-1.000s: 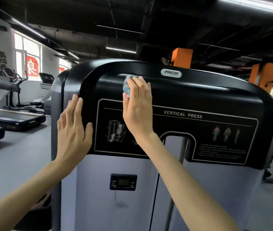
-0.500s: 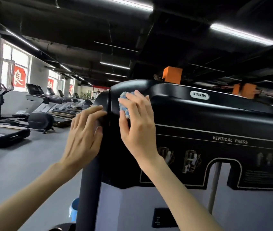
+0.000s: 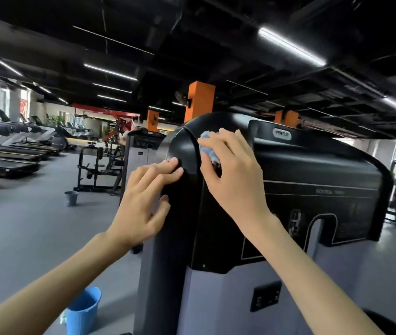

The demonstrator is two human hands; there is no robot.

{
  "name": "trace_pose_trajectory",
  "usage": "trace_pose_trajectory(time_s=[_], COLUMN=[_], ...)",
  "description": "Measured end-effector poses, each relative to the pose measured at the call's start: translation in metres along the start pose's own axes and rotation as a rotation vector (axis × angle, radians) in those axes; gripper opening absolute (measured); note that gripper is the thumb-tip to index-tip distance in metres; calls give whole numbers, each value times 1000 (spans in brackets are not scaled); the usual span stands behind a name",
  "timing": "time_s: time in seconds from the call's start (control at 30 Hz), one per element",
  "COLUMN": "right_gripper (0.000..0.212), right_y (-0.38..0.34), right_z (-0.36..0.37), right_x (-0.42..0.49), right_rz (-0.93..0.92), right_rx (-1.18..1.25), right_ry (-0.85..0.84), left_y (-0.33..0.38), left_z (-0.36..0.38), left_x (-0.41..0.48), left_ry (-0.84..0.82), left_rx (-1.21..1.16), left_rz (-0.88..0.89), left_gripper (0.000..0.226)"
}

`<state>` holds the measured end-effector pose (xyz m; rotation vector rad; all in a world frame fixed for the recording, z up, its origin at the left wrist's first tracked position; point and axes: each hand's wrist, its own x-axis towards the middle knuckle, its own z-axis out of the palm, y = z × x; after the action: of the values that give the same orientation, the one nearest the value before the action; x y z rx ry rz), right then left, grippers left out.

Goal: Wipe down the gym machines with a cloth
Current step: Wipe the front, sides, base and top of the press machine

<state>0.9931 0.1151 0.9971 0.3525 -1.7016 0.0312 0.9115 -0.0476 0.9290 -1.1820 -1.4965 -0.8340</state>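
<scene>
Far to my left a row of treadmills [image 3: 10, 151] runs along the windows. Nearer in, a small grey bucket [image 3: 71, 197] stands on the grey floor [image 3: 22, 226], with a black rack [image 3: 95, 170] just behind it. Low down by my left forearm sits a blue bucket [image 3: 83, 310], close to the foot of the machine [image 3: 313, 165] I am working on. My left hand [image 3: 143, 201] rests on the rounded black corner of that machine. Its fingers are loosely bent and spread, the tips touch the glossy cover, the thumb lies against the side edge, and it holds nothing. An orange pillar [image 3: 199, 100] rises behind the top of the machine. Just right of my left hand, across the seam in the cover, my right hand [image 3: 235, 180] presses the cloth [image 3: 207, 148] against the upper corner of the black cover. The cloth is bunched, blue and white, and my fingers curl over it so that only its top and left edge show past my fingertips and thumb. Further right on the cover is an oval logo badge [image 3: 281, 134], then a line of white lettering too blurred to read. Below my right forearm, a small dark display [image 3: 265, 298] sits in the grey lower panel.
</scene>
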Motion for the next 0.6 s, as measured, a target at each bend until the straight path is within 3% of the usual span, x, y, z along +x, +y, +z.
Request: trace_pose_trajectory(time_s=[0.2,0.4,0.6], right_gripper=[28,28,26], right_y=[-3,-15,-26], right_z=[11,27,39], right_x=[12,31,40], right_rz=[-3,54,107], right_rx=[-87,-167,-203], right_ry=[-3,-40,-30], left_y=[-11,-25,-60], left_z=[-4,-12,-14], left_x=[2,4,0], left_ry=[-78,-189,-134], left_rx=[-27,89,57], left_rz=[56,191,173], left_gripper=[55,59,52])
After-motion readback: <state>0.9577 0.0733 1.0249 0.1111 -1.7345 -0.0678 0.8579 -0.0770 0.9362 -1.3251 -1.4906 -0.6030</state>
